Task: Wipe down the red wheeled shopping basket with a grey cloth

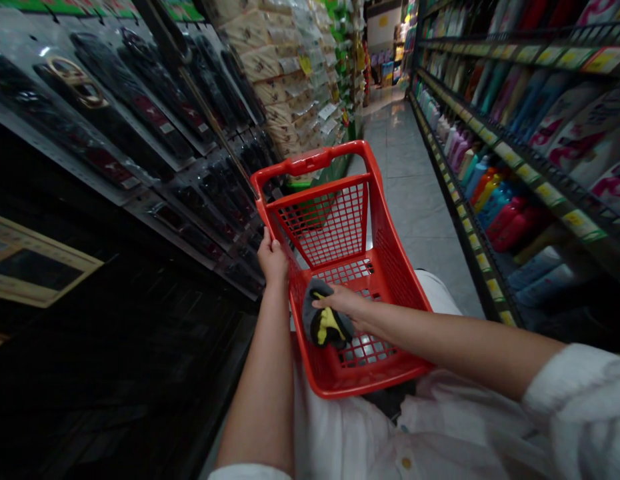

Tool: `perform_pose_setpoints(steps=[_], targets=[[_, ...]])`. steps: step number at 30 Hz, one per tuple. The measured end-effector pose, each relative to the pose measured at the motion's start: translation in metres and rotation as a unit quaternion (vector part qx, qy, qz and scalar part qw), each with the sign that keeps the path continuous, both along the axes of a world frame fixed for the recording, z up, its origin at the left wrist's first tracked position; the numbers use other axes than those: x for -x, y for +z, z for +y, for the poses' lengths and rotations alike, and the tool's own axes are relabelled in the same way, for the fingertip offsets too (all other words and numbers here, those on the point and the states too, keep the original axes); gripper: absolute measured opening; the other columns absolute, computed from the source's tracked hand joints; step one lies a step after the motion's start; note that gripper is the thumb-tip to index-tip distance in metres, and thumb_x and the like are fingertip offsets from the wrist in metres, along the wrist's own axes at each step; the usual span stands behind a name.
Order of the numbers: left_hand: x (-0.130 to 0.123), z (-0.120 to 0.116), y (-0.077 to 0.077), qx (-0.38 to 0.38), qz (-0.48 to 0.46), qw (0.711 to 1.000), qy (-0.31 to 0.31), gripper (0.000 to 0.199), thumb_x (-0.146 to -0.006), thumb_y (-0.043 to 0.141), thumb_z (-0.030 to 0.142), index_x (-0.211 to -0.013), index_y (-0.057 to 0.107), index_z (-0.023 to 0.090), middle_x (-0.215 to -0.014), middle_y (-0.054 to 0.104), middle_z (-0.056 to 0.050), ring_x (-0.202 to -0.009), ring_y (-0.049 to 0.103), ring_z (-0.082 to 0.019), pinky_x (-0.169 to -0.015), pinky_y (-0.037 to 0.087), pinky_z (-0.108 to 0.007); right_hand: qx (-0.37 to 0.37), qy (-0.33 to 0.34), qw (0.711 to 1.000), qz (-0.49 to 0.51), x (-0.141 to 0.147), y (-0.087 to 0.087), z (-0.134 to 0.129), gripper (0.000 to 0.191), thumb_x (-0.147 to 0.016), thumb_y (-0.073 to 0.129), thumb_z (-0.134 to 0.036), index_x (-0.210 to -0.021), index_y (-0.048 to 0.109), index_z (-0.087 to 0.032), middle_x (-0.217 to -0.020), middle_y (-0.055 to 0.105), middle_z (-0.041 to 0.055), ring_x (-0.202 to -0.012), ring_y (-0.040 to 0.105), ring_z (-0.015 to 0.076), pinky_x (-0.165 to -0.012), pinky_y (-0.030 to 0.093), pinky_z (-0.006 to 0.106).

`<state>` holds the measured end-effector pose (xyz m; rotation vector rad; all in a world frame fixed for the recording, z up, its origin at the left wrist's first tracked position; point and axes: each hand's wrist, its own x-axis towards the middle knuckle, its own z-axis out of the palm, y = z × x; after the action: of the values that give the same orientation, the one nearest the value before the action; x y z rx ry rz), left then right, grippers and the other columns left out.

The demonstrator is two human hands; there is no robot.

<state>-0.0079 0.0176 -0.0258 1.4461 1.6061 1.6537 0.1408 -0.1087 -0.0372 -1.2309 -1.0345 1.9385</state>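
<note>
A red plastic shopping basket (401, 257) with grid walls and a raised handle stands right in front of me. My left hand (274, 259) is closed on its left rim, below the handle, with the thumb on top. Inside the basket, my right hand (343, 303) grips a grey cloth (311, 313) with black and yellow patches, bunched up near the left wall. The fingers under the cloth are hidden. The grid floor of the basket shows around the cloth.
Packaged belts (140, 100) hang on a rack at the left. Stacked tissue packs (285, 87) stand beyond it. On the right, long shelves (520, 173) hold bottles and packs. A tiled aisle floor (390, 160) runs ahead between them.
</note>
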Motion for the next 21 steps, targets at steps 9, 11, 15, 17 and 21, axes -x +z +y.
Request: perform_pose_setpoints(steps=[9, 11, 15, 17, 21], targets=[[-0.013, -0.005, 0.004, 0.024, 0.106, 0.994, -0.005, 0.063, -0.089, 0.046, 0.009, -0.152, 0.038, 0.013, -0.161, 0.030, -0.014, -0.150, 0.026, -0.020, -0.123, 0.020, -0.035, -0.303, 0.073, 0.838, -0.448, -0.026, -0.033, 0.074, 0.054, -0.076, 0.070, -0.016, -0.129, 0.055, -0.017, -0.118, 0.069, 0.0120, -0.110, 0.064, 0.0264, -0.091, 0.049, 0.034], [-0.019, -0.008, 0.006, 0.047, 0.156, 0.987, 0.000, 0.066, -0.089, 0.047, 0.010, -0.153, 0.034, 0.012, -0.165, 0.017, -0.018, -0.151, 0.024, -0.026, -0.123, 0.021, -0.041, -0.302, 0.147, 0.804, -0.490, -0.023, -0.050, 0.070, 0.037, -0.084, 0.062, -0.017, -0.121, 0.063, -0.018, -0.117, 0.070, 0.0123, -0.112, 0.064, 0.0280, -0.093, 0.048, 0.036], [-0.029, -0.014, 0.010, 0.092, 0.250, 0.963, 0.027, 0.071, -0.086, 0.050, 0.010, -0.153, 0.030, 0.005, -0.164, 0.009, -0.025, -0.147, 0.031, -0.037, -0.120, 0.027, -0.050, -0.265, 0.169, 0.767, -0.560, -0.004, -0.088, 0.033, 0.046, -0.091, 0.044, -0.009, -0.128, 0.064, -0.027, -0.143, 0.056, 0.0097, -0.127, 0.055, 0.0318, -0.102, 0.044, 0.049], [-0.031, -0.016, 0.010, 0.096, 0.280, 0.955, 0.033, 0.072, -0.085, 0.050, 0.010, -0.154, 0.028, 0.004, -0.164, 0.009, -0.026, -0.148, 0.029, -0.037, -0.119, 0.029, -0.051, -0.302, 0.214, 0.733, -0.570, 0.007, -0.105, 0.012, 0.051, -0.092, 0.041, -0.010, -0.135, 0.060, -0.030, -0.153, 0.046, 0.0087, -0.135, 0.047, 0.0349, -0.108, 0.038, 0.055], [-0.032, -0.021, 0.009, 0.071, 0.332, 0.940, 0.023, 0.072, -0.085, 0.049, 0.011, -0.153, 0.027, 0.001, -0.164, 0.010, -0.026, -0.153, 0.013, -0.033, -0.122, 0.021, -0.050, -0.372, 0.274, 0.698, -0.548, 0.010, -0.119, 0.004, 0.054, -0.095, 0.034, -0.012, -0.145, 0.050, -0.026, -0.154, 0.043, 0.0139, -0.142, 0.038, 0.0371, -0.110, 0.036, 0.058]])
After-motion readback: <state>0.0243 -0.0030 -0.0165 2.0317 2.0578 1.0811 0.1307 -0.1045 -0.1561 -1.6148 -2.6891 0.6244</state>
